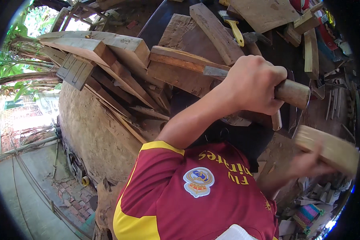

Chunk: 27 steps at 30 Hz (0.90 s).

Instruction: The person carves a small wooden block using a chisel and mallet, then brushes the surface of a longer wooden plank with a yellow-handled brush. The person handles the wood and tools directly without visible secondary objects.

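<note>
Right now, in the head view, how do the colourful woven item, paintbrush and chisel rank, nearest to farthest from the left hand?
1. Chisel: gripped in the left hand.
2. Paintbrush: above that hand in the picture.
3. Colourful woven item: far off, lower right.

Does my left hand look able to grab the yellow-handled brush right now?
Probably not without letting go: your left hand is closed around a wooden-handled chisel, though the brush looks uncovered.

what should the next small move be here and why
Probably bring the wooden block in the right hand to the handle end of the chisel: the left hand grips it with that end bare, its blade points toward the wood strip, and the block is apart from it.
</note>
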Motion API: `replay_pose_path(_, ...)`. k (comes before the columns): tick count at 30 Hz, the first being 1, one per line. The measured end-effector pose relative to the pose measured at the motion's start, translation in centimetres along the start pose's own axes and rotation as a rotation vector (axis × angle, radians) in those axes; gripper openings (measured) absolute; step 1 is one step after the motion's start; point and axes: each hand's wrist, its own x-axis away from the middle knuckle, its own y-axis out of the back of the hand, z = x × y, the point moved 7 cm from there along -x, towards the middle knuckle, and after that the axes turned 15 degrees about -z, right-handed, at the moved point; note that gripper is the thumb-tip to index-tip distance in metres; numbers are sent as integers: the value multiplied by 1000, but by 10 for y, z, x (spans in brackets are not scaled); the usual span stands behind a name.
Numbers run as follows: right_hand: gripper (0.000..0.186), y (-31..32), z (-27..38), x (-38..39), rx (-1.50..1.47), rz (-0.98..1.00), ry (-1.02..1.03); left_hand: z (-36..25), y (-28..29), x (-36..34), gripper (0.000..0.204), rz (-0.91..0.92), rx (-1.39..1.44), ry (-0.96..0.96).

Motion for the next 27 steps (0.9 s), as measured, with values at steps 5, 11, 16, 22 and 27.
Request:
replay_pose_path(5, 75, -2, -15, 47, 338, 612, 391, 4, -11, 6, 29, 32, -111, 2)
replay_pose_path(11, 73, 4, -17, 20, 66, -79, -383, 6, -15, 11, 29, 36, -172, 6)
replay_pose_path(16, 73, -19, 1, 76, 260, 756, 115, 18, -9, 11, 30, 37, -202, 12)
replay_pose_path(22, 62, 0, -22, 33, 66, 267, -283, 13, -12, 20, 27, 145, -253, -6)
replay_pose_path(27, 65, 11, -24, 36, -25, 89, -420, -6, -13, 26, 27, 129, -101, -13)
